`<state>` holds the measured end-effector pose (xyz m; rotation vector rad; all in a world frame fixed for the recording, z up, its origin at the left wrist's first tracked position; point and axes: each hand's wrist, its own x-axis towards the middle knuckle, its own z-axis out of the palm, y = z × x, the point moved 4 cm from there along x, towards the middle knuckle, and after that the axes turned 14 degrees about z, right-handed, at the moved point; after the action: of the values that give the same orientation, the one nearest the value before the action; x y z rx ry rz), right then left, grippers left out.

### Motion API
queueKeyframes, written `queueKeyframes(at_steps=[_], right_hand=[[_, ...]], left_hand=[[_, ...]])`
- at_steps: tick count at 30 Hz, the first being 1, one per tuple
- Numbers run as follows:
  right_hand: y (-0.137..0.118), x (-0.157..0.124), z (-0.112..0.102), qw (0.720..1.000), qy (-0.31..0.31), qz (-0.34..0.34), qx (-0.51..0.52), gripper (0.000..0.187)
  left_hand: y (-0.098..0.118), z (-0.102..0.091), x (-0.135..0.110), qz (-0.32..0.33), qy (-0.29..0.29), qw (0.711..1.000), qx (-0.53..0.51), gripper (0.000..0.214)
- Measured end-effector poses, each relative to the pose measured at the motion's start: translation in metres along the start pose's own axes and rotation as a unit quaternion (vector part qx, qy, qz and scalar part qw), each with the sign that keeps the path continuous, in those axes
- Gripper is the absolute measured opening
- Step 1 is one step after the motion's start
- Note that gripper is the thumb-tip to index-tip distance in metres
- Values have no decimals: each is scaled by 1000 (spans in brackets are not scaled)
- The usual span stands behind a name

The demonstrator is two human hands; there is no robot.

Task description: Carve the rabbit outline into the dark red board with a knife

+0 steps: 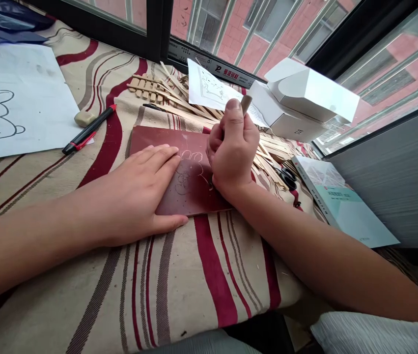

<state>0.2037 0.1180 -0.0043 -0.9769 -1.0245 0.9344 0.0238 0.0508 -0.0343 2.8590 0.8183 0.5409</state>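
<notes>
A reddish-brown board (197, 201) lies on the striped cloth, with a rabbit outline (193, 156) cut in pale lines on its face. My left hand (146, 182) rests flat over the board's left part, fingers stretched out and the thumb along its near edge. Closed in a fist, my right hand (235, 147) grips a carving tool (246, 104) whose pale handle end sticks out above the thumb. Most of the tool is hidden by the fist. Its lower end seems to meet the board near the rabbit's right side, beside some dark shavings (210, 185).
To the left are a paper with a rabbit drawing (28, 88), an eraser (84, 118) and a black-and-red pen (89, 130). Thin wooden sticks (179, 98), another drawn sheet (212, 88) and white boxes (293, 108) lie behind. Scissors (288, 178) and a book (345, 201) are right.
</notes>
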Motion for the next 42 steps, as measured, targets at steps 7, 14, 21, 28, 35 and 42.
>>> queueKeyframes(at_steps=[7,14,21,28,35,42], right_hand=[[-7,-12,4,996,-47,-76,-8,65],[-16,-33,5,990,-47,-129,-41,65],[-13,-17,1,998,-10,8,59,58],[1,-4,-2,973,44,206,92,51],[-7,-7,0,957,-79,241,139,51],[-22,-8,1,974,-140,155,89,60]], left_hand=[[3,-3,3,-8,-5,1000,-12,111],[5,-10,9,-32,-45,998,-41,111],[6,-11,8,-28,-49,998,-38,107],[-2,1,0,0,1,1000,0,111],[-4,2,-3,-1,-7,1000,9,114],[-3,0,-4,-5,-8,1000,13,114]])
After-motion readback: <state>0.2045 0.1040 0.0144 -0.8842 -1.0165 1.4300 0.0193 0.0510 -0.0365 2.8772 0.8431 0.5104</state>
